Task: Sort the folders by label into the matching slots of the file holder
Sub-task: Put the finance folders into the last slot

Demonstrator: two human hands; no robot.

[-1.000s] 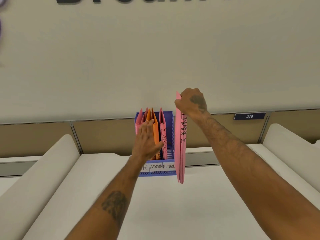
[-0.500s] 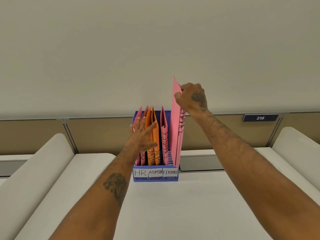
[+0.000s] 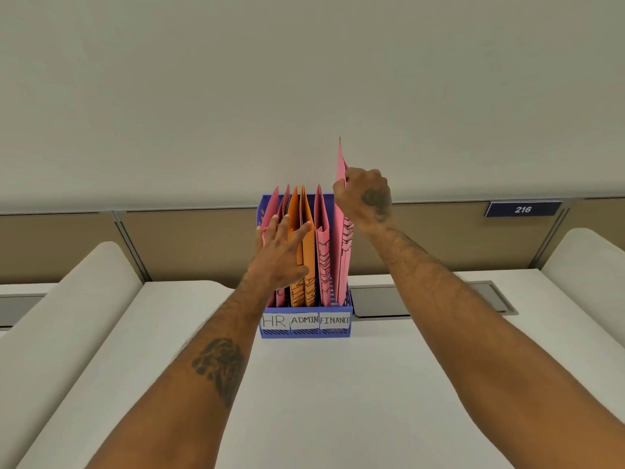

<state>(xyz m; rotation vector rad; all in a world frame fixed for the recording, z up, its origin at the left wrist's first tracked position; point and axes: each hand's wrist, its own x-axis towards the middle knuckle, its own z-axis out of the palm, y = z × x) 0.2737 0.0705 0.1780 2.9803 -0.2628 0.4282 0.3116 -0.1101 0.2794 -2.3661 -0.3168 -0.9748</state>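
White desk [image 3: 338, 401] fills the near half, with rounded cushioned edges rising left and right and both cut off by the frame. Beyond it, a tan partition [image 3: 186, 245] under a plain pale wall, and a small dark plate [image 3: 523, 209] at far right reading 216. A grey cable hatch [image 3: 422, 301] sits in the desk just right of the holder, its left end tucked behind it.

Now the blue holder [image 3: 306, 333], standing at the far middle of the desk, three front tags legible: HR, ADMIN, FINANCE. Its far wall is mostly hidden by paper. Pink folders [image 3: 270, 214] stand in the HR slot at left, largely covered by the left hand. Orange folders [image 3: 308, 252] fill the ADMIN slot. One pink folder [image 3: 323, 238] stands in FINANCE, black lettering down its spine too skewed to read.

And the tall pink folder [image 3: 342, 258]: its lower end is down inside the FINANCE slot at the right wall, its top well above the others, lettering equally unreadable.

Right hand [image 3: 365, 194] is closed around that folder's upper edge, fingertips hidden behind the paper, so the exact grip is hard to make out. Left hand [image 3: 282, 252] is spread, fingers fanned against the HR and orange folders, thumb lying across the orange. Both forearms run off the near edge.
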